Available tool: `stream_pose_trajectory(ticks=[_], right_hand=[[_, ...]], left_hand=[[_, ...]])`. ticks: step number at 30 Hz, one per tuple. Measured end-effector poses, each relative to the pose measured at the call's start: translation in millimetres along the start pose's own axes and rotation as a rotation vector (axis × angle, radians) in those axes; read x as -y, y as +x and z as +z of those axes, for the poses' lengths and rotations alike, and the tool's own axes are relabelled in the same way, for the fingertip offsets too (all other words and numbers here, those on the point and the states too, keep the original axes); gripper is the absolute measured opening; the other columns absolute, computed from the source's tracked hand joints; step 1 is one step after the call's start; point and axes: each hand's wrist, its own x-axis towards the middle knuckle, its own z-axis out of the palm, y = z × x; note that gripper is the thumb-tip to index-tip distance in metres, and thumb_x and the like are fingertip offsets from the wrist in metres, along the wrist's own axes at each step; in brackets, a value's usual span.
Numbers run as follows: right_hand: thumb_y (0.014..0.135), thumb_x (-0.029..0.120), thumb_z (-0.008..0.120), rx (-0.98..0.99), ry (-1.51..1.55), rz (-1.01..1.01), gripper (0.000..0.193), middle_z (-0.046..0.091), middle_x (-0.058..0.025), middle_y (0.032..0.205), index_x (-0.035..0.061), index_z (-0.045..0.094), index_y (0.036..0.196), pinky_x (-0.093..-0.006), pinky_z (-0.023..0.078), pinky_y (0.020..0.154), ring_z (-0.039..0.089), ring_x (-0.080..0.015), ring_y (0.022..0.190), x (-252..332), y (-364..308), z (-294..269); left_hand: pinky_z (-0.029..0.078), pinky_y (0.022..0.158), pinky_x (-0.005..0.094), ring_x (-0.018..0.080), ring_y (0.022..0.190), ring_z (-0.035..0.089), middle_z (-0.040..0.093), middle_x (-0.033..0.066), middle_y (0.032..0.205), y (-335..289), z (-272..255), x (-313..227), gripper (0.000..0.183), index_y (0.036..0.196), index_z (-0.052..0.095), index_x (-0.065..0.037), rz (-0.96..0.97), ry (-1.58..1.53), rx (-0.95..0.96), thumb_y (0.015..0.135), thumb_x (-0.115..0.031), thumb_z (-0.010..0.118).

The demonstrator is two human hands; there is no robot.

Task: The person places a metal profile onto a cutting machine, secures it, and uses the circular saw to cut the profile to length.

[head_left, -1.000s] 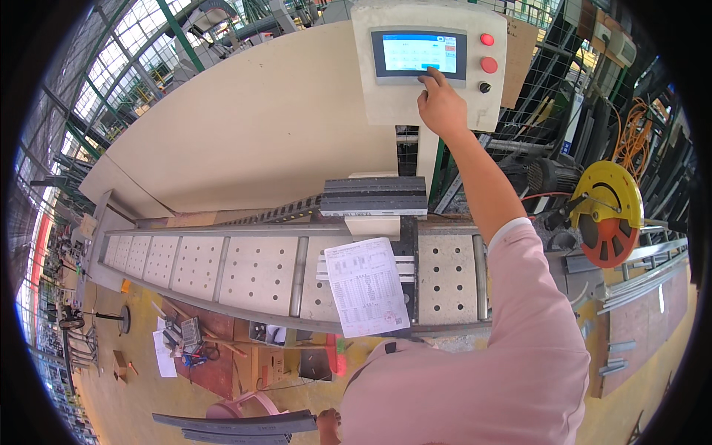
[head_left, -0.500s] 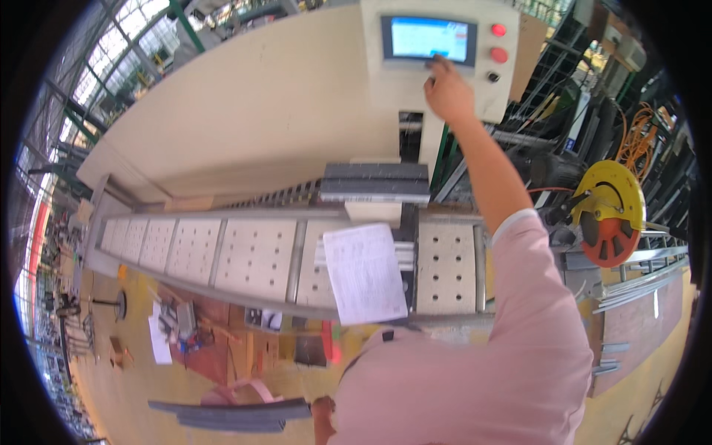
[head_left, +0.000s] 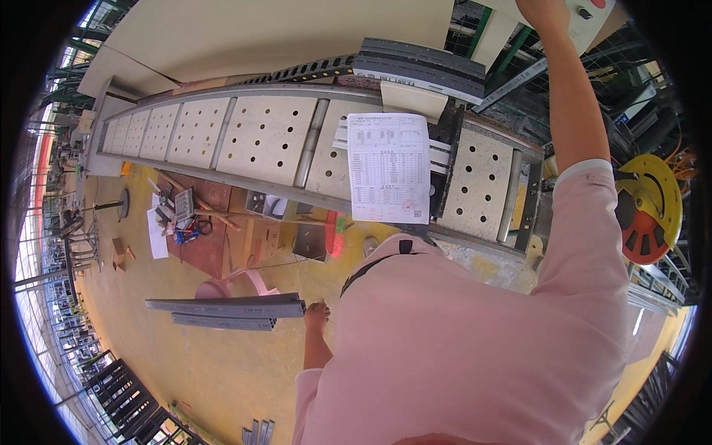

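Note:
My right arm stretches up to the top edge, where my right hand is beside the pale control panel. Its fingers are cut off by the frame. Low on my left side, my left hand is curled closed by the ends of grey metal profiles. Whether it touches them or holds anything is hidden. A printed paper sheet lies across the perforated roller table in front of me. Behind the sheet, a stack of dark profiles rests on the machine.
A pink stool stands under the grey profiles. Left of it, tools and papers lie on a reddish board below the table. At right is a yellow and orange saw guard. A black cable chain runs behind the table.
My view has tilted down, so the panel's screen has left the picture and more floor shows. My right hand, earlier at the screen's lower edge, is now at the top edge.

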Motion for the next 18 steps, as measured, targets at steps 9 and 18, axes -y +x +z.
stream_pose_trajectory(ticks=[9, 18], right_hand=[[0.084, 0.014, 0.054, -0.013, -0.002, -0.021, 0.027, 0.055, -0.0114, 0.130, 0.0098, 0.062, 0.109, -0.0471, 0.051, 0.084, 0.061, -0.0373, 0.101, -3, -3, 2], [0.086, 0.015, 0.053, 0.039, -0.031, 0.006, 0.028, 0.054, -0.0108, 0.132, 0.0099, 0.063, 0.112, -0.0459, 0.050, 0.086, 0.060, -0.0358, 0.104, 1, -4, -4]], left_hand=[[0.044, 0.053, 0.0279, 0.0132, 0.063, 0.061, 0.065, 0.0045, 0.076, 1, 8, -11, 0.023, 0.094, 0.062, -0.002, -0.005, 0.016, 0.005, 0.090, -0.025, 0.060], [0.043, 0.051, 0.0272, 0.0125, 0.061, 0.059, 0.063, 0.0037, 0.074, 1, 8, -1, 0.022, 0.092, 0.061, -0.003, 0.031, 0.000, 0.010, 0.089, -0.024, 0.060]])
